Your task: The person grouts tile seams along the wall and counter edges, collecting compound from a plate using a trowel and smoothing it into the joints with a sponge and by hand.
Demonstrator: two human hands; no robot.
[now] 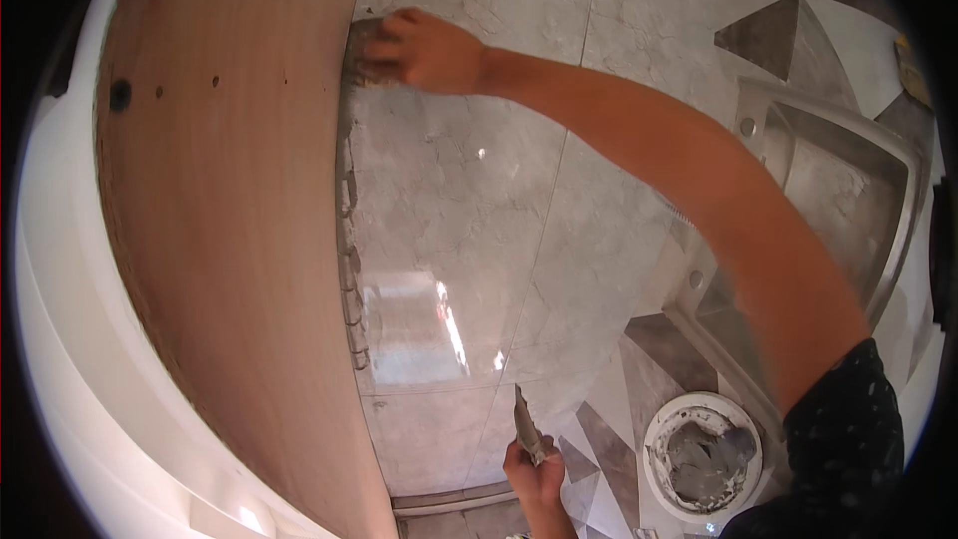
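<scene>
My right hand (pixel 431 50) reaches across to the far left, its bent fingers pressed against a dark grey, mortar-like patch (pixel 363 45). That patch sits where the tiled wall (pixel 459 190) meets a wooden panel (pixel 230 220); what the fingers hold, if anything, is hidden. Down the same joint runs a rough, broken line of grey mortar (pixel 350 284). At the lower middle my left hand (pixel 539 477) is closed round a narrow trowel (pixel 525 423), its grey-smeared blade pointing away from me.
A white bucket (pixel 654 479) of grey mortar (pixel 707 464) stands at the lower right. Beyond my right arm is a metal sink (pixel 848 180), with triangle-patterned tiles (pixel 763 35) around it. A pale curved surface (pixel 60 339) borders the wooden panel on the left.
</scene>
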